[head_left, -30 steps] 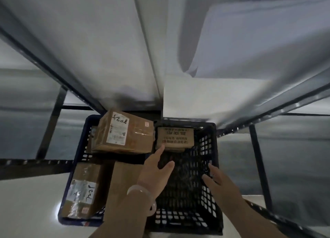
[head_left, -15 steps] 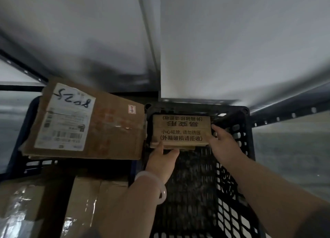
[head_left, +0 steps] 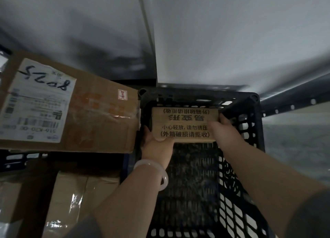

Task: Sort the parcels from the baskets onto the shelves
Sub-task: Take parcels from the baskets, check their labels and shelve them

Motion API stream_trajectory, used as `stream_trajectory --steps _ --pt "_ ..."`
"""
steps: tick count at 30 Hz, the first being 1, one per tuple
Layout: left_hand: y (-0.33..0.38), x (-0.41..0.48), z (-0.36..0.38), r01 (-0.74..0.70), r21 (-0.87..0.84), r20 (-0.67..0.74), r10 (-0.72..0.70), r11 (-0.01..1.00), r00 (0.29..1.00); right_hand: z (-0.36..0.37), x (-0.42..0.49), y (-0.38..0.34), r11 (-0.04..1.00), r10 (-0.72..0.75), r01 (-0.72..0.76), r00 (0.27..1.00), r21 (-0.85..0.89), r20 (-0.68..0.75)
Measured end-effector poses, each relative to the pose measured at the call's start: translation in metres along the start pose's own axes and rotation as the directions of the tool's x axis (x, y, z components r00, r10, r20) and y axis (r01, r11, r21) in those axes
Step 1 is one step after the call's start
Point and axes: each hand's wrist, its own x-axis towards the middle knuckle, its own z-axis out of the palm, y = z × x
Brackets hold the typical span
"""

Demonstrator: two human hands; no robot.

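1. While both hands close on it, the small parcel (head_left: 184, 124) sits at the far end of the black basket (head_left: 258, 139), close against the far wall.
2. Look at the hold: the left hand (head_left: 157, 145) has its thumb up the parcel's left side and its fingers tucked under the near-left corner. The right hand (head_left: 225, 131) wraps the right end. Both are firmly on the parcel, nothing else.
3. This looks like the lift-out. The print on top asks for gentle handling and no squeezing, so support from underneath beats pinching the ends, and the box should come up level.
4. Tight quarters! The basket's right wall is just beside the right knuckles, and the far rim (head_left: 196, 97) lies just beyond the parcel. On the left, the large parcel (head_left: 89, 116) with the handwritten label overhangs near the left hand.
5. Open room is on the near side, where bare mesh floor runs back toward the person, so drawing it that way first seems safest.
6. Watch overhead: the pale shelf board (head_left: 232, 41) and the perforated beam (head_left: 294, 106) sit near the far rim, so a careless rise could clip them.
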Motion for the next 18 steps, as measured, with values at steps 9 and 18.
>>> stream_trajectory --steps 9,18 --pt "0.009 -0.085 -0.015 -0.06 0.152 0.059 0.051 0.987 0.997 -0.044 -0.089 0.022 0.984 0.149 -0.148 0.989 0.104 -0.002" --pt "0.077 -0.231 -0.042 -0.346 0.282 0.079 0.337 0.895 0.938 -0.095 -0.233 -0.015 0.894 0.334 -0.369 0.927 0.255 0.171"
